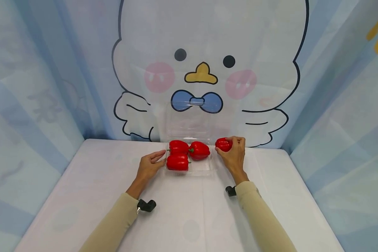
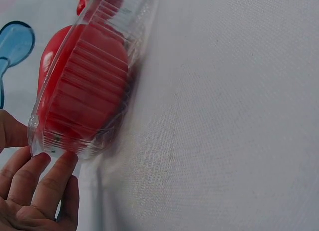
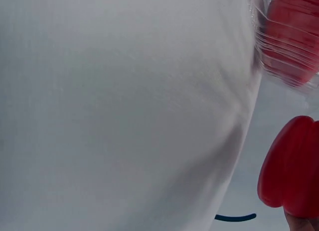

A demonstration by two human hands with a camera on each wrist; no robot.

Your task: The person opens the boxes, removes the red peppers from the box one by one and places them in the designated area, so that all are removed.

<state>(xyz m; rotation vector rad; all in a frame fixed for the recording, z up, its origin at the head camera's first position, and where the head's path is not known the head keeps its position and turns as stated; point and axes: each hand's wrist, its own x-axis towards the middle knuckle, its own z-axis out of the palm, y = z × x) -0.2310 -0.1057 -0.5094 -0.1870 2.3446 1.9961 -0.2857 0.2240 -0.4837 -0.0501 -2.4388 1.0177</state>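
Observation:
A clear plastic clamshell box stands on the white-covered table, its transparent lid raised at the back. Three red bell peppers lie inside: one at the back left, one at the front left and one at the right. My left hand holds the box's left edge between thumb and fingers; the ribbed wall shows close up in the left wrist view. Just right of the box, my right hand grips another red bell pepper, apart from the table in the right wrist view.
The white table cover stretches toward me and to both sides. Behind the box hangs a cloth backdrop with a cartoon bird, and pale blue curtains close in the sides. Each wrist carries a small black camera.

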